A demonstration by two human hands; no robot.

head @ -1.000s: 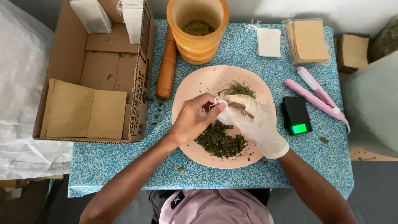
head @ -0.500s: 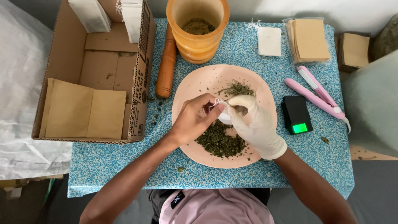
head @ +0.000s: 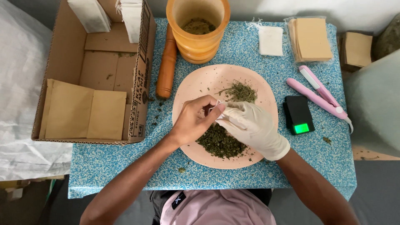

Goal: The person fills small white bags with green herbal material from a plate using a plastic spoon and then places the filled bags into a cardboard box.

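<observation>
Cardboard box (head: 89, 66) sits far left on the blue speckled table (head: 125, 166), brown envelopes (head: 83, 114) lying flat in it and white bags (head: 89, 14) standing at its back. Just right of the box a wooden pestle (head: 166, 62) lies lengthwise, beside an orange mortar (head: 200, 29) with dried herb in it. Pink plate (head: 196, 85) in the middle holds two heaps of dried green herb (head: 221, 141). Left hand (head: 193, 121), bare, is over the plate, fingers pinched on the edge of a small white bag (head: 223, 114). Right hand (head: 254, 127), in a white glove, touches it, fingers closed on the same bag from the other side. Further right: white pouch (head: 271, 41), stack of tan envelopes (head: 311, 38), pink sealer (head: 318, 91), black scale (head: 298, 114) with green display.
</observation>
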